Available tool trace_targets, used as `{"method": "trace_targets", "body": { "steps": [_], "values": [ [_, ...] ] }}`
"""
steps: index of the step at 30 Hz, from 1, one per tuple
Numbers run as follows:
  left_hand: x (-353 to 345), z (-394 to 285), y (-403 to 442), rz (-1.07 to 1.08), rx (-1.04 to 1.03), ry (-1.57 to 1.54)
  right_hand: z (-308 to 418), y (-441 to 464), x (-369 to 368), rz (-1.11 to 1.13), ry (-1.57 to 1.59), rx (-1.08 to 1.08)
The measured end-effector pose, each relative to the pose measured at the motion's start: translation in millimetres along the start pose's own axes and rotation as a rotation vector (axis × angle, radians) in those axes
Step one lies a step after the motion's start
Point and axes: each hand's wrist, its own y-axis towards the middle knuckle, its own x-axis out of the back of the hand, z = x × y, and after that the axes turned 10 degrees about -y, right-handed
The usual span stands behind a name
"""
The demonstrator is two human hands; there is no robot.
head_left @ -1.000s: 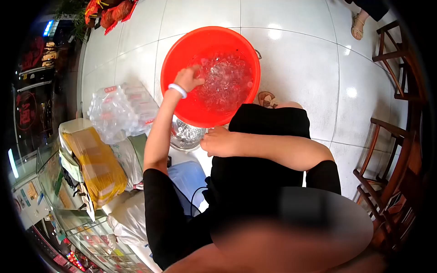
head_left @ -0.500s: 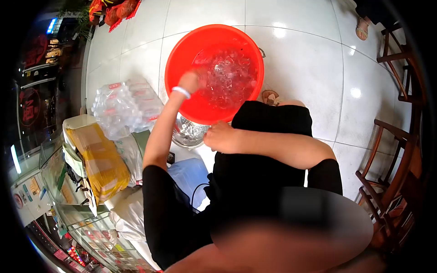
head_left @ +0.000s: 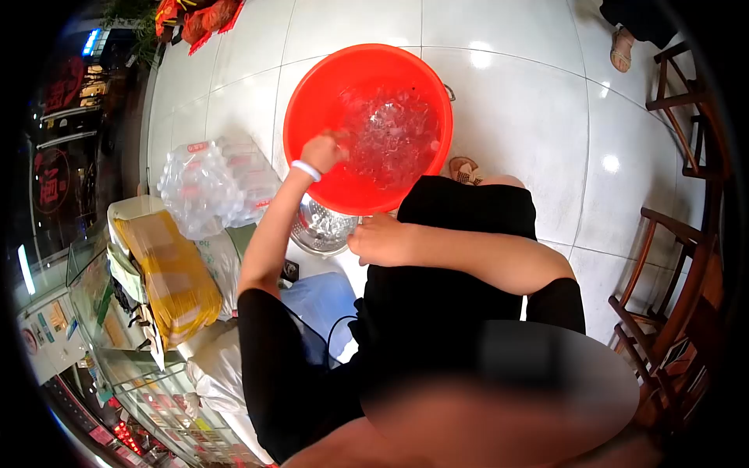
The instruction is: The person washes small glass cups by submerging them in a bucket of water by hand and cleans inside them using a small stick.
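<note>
A big red basin (head_left: pixel 312 97) stands on the tiled floor, with water and many clear, shiny small pieces (head_left: pixel 390 136) in it. My left hand (head_left: pixel 324 153), with a white band on the wrist, is over the basin's left part. Its fingers are bent and slightly blurred, and whatever they hold is too small to tell. At the basin's near edge, beside my knee, my right hand (head_left: pixel 378 239) is curled closed; its fingertips and anything in them are hidden. Below the rim, a round metal colander (head_left: pixel 321 228) holds some clear, shiny pieces.
Wrapped plastic bottles (head_left: pixel 207 187) lie left of the basin. Nearer are a yellow-taped package (head_left: pixel 168 273), a blue translucent container (head_left: pixel 324 304) and a glass case (head_left: pixel 168 405). Wooden chairs (head_left: pixel 663 288) stand at the right. Another person's sandalled foot (head_left: pixel 622 51) shows at top right.
My left hand has moved about over the left part of the basin and is now a little lower, less blurred than half a second ago. My right hand has stayed by the rim.
</note>
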Motion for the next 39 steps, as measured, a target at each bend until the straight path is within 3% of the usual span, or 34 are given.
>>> {"method": "trace_targets", "body": {
  "steps": [1,4,6,7,9,10,11,13,14,15,17,18,20,21,23,27,32,34,37,39],
  "values": [
    [-13,6,6,0.304,0.063,0.249,-2,2,-1,-0.01,0.048,0.003],
    [-22,15,7,0.311,-0.097,0.4,-6,2,-4,-0.008,-0.015,-0.019],
    [-20,9,-8,-0.104,-0.015,0.003,0,0,4,0.054,-0.041,-0.039],
    [-30,17,-12,-0.095,-0.003,-0.004,4,1,2,0.061,-0.03,-0.03],
    [-34,25,-8,0.207,-0.054,0.264,1,1,0,-0.003,0.052,-0.027],
    [-17,13,-12,0.016,0.056,0.113,0,3,-1,0.023,-0.015,-0.022],
    [-23,18,-7,0.03,0.048,0.119,-1,3,-3,0.017,-0.003,-0.032],
    [-35,28,-9,0.275,0.07,0.312,0,2,0,-0.003,0.022,-0.032],
    [-45,31,-17,0.258,-0.132,0.411,-1,2,3,0.035,0.029,-0.027],
    [-38,32,-11,0.241,-0.129,0.413,-2,3,2,0.035,0.013,-0.023],
    [-23,35,4,-0.304,-0.193,-1.017,-1,5,-4,0.022,-0.047,-0.038],
    [-9,25,-4,-0.308,-0.188,-1.018,0,3,-2,-0.024,-0.001,-0.03],
    [33,-8,-18,0.212,-0.06,-1.958,-4,2,-2,-0.025,0.013,0.002],
    [36,-17,-19,0.163,0.03,-1.906,-5,4,-1,-0.032,0.042,0.022],
    [43,-34,-29,0.314,-0.057,-1.952,-6,4,0,-0.019,0.02,0.016],
    [40,-43,-28,0.43,-0.038,-2.166,-4,3,6,0.002,0.022,-0.041],
    [48,-51,-37,0.44,0.008,-2.097,-7,3,9,0.055,0.019,-0.041],
    [56,-54,-40,0.556,0.003,-2.148,-9,4,4,0.054,0.018,-0.043],
    [54,-51,-38,0.431,-0.117,-2.12,-8,3,1,-0.021,0.019,-0.062],
    [43,-44,-40,0.323,-0.036,-2.022,-8,3,6,0.042,0.07,-0.047]
  ]
}}
